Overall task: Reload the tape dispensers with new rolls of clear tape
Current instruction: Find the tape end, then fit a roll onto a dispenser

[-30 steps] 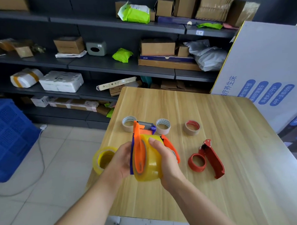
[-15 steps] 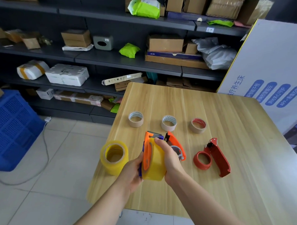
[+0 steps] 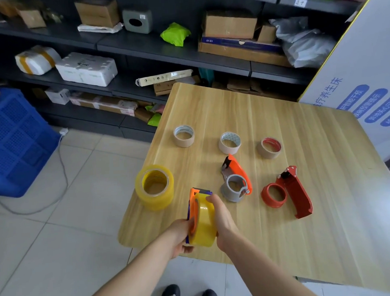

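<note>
Gripping the orange dispenser in the left hand, the person curls the right hand round its tape roll above the table, near its edge. Stiff, weighty and slick-faced, the roll probably holds best by its rims.

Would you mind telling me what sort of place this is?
Probably a parcel packing room or stockroom: the dark shelving holds a cardboard box, a green mailer bag and other parcels, a blue crate stands nearby, and a red tape dispenser lies on the wooden table.
</note>
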Demonstrator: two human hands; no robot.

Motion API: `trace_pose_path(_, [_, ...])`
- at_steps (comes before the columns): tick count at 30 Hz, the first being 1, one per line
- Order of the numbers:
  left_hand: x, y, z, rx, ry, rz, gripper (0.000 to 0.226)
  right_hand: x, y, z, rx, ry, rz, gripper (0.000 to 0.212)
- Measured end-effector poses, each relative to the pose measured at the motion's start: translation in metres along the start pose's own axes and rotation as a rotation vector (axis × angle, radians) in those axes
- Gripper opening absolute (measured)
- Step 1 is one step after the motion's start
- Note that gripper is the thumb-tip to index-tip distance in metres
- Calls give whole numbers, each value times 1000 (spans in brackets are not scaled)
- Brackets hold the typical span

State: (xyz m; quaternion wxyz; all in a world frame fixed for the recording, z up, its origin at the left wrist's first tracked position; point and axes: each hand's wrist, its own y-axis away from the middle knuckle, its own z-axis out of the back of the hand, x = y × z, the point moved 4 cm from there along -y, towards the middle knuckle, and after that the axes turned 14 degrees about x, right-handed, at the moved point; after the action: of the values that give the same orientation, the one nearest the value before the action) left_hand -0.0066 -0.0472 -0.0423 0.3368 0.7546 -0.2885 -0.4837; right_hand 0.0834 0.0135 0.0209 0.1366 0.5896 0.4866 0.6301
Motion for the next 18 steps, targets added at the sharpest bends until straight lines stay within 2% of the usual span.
trace_pose_path(2, [8,-6,2,-5,-27,65,21,-9,-7,2,1,33,-19,40])
trace_pose_path(5, [14,-12,3,23,-46,166,23,-17,-18,4,-1,95,-51,52])
trace_pose_path(10, [11,-19,4,89,-95,297,42,-22,-35,7,32,125,-40,33])
trace_pose_path(14, [9,-25,12,-4,-160,304,32,-21,-41,7,44,192,-28,38])
trace_pose_path(18, [0,-19,26,-149,-489,349,28,-22,-39,11,42,251,-25,57])
